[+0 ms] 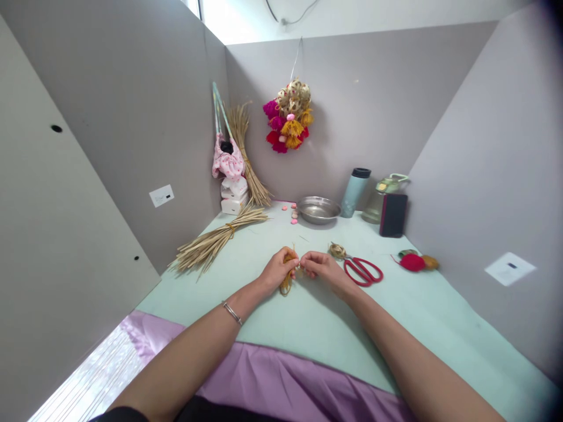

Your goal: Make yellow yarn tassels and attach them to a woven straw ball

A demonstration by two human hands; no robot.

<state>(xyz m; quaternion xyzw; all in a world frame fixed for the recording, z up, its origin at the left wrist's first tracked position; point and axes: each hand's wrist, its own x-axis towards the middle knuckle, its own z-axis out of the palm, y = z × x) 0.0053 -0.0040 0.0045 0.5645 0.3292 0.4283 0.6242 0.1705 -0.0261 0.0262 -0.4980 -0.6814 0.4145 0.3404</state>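
Note:
My left hand (278,271) is wrapped round a looped bundle of mustard-yellow yarn (285,286), whose loops hang below the fingers. Close on its right, my right hand (317,265) is closed in a pinch at the side of the bundle. What the right fingertips hold is too small to make out. Just beyond the right hand lie red-handled scissors (363,271), their blades partly covered by a small woven straw ball (337,251).
A straw bundle (215,237) lies left. At the back stand a metal bowl (319,210), pink beads (294,215), a blue tumbler (355,193), a green bottle (373,205) and a phone (393,215). Red yarn (412,262) lies right. Tasselled straw balls (290,114) hang on the wall.

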